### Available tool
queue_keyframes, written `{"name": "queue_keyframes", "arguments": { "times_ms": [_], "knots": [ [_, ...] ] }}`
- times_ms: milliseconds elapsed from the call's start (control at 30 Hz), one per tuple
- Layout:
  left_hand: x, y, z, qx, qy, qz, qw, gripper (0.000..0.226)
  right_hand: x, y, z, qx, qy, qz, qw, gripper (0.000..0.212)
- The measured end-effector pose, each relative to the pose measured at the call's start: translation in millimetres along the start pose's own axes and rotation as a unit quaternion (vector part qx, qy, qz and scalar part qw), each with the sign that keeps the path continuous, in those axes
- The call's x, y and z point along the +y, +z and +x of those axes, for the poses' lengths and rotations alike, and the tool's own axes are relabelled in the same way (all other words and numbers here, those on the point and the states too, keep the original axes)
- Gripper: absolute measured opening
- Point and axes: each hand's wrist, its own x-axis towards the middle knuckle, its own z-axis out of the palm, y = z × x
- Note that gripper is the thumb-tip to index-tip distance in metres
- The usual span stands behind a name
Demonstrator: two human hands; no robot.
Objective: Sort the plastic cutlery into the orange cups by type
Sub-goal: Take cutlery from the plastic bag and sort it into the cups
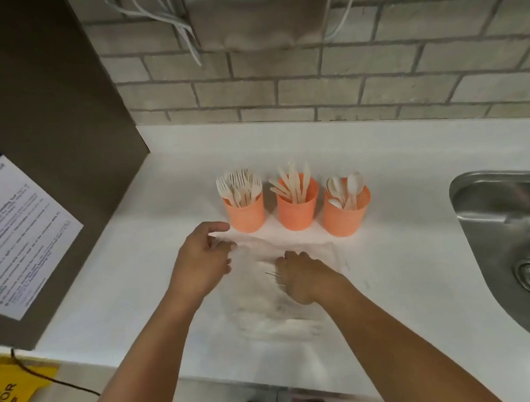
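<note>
I see three orange cups in a row on the white counter (pixel 414 231), near the wall. Left cup (pixel 246 215) holds forks (pixel 239 184), middle cup (pixel 298 209) holds knives (pixel 293 179), right cup (pixel 344 215) holds spoons (pixel 346 186), all standing handle-down. Cups are upright and just beside each other, not touching.

In front of the cups lies a clear bag (pixel 273 315), flat on the counter, with pale cutlery blurred inside its near end. My left hand (pixel 202 260) pinches the bag's far-left edge, just beside the left cup. My right hand (pixel 296 274) is knuckles-up at the bag's middle, fingers curled down. Thin tines show by its thumb side, possibly a fork, but I cannot tell whether the hand grips it or only the plastic.

Steel sink (pixel 514 217) sits at the right of the counter, well apart from the cups. Yellow wet-floor sign (pixel 2 401) is on the floor at lower left.
</note>
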Motion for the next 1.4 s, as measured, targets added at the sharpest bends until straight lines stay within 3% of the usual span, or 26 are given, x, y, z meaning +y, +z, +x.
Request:
{"name": "queue_keyframes", "arguments": {
  "times_ms": [233, 367, 467, 567, 667, 767, 800, 1000, 1200, 1267, 1400],
  "knots": [
    [-3, -7, -8, 0.001, 0.019, -0.02, 1.0, 0.032, 7, 9, 11, 0.037, -0.023, 0.056, 0.997, 0.03],
    [-3, -5, -13, -0.004, 0.099, 0.057, 0.993, 0.049, 7, 14, 10, 0.024, -0.031, 0.057, 0.998, 0.034],
    [-2, 0, -22, 0.041, 0.266, 0.187, 0.945, 0.049, 3, 18, 10, 0.047, -0.03, 0.062, 0.996, 0.035],
    [-1, 10, -32, 0.033, 0.406, 0.198, 0.892, 0.038, -4, 23, 8, 0.06, -0.026, 0.052, 0.997, 0.035],
    [-1, 19, -33, -0.077, 0.398, 0.259, 0.877, 0.035, -9, 28, 8, 0.069, -0.038, 0.038, 0.996, 0.034],
    [-13, 19, -22, -0.11, 0.347, 0.459, 0.811, 0.046, -12, 32, 9, 0.072, -0.024, 0.05, 0.996, 0.035],
    [-16, 18, -20, -0.108, 0.328, 0.486, 0.803, 0.047, -12, 31, 8, 0.073, -0.022, 0.05, 0.996, 0.033],
    [-19, 10, -16, -0.048, 0.25, 0.55, 0.795, 0.039, -4, 27, -1, 0.093, -0.018, 0.098, 0.991, 0.036],
    [-21, 5, -13, -0.06, 0.199, 0.557, 0.804, 0.06, -2, 5, -10, 0.094, -0.063, 0.151, 0.982, 0.022],
    [-20, 1, -8, -0.071, 0.206, 0.521, 0.825, 0.056, -2, -1, -15, 0.096, -0.076, 0.183, 0.976, 0.02],
    [-13, -6, -4, -0.07, 0.22, 0.334, 0.914, 0.039, -3, -10, -24, 0.101, -0.1, 0.289, 0.947, 0.015]
  ]
}}
